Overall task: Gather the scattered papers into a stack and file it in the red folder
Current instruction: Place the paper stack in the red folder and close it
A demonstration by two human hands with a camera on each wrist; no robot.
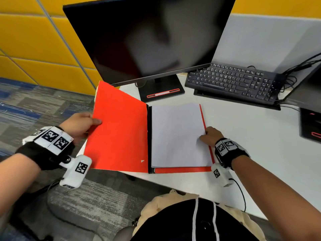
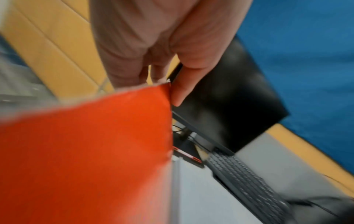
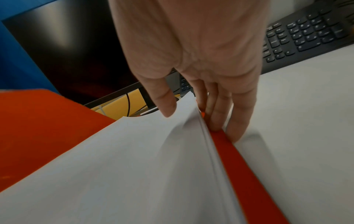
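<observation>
The red folder (image 1: 119, 129) lies open on the white desk, its black spine down the middle. A stack of white papers (image 1: 177, 134) lies on its right half. My left hand (image 1: 81, 124) pinches the outer edge of the raised left cover (image 2: 86, 151), thumb on top and fingers behind. My right hand (image 1: 209, 135) rests at the right edge of the paper stack (image 3: 134, 166), thumb on the top sheet and fingers (image 3: 216, 115) straight against the stack's side and the folder's red edge (image 3: 235, 166).
A dark monitor (image 1: 147, 40) on its stand rises just behind the folder. To its right a black keyboard (image 1: 234, 82) lies with cables trailing off. The left cover hangs past the desk's left edge, over carpet. Yellow wall panels are at the left.
</observation>
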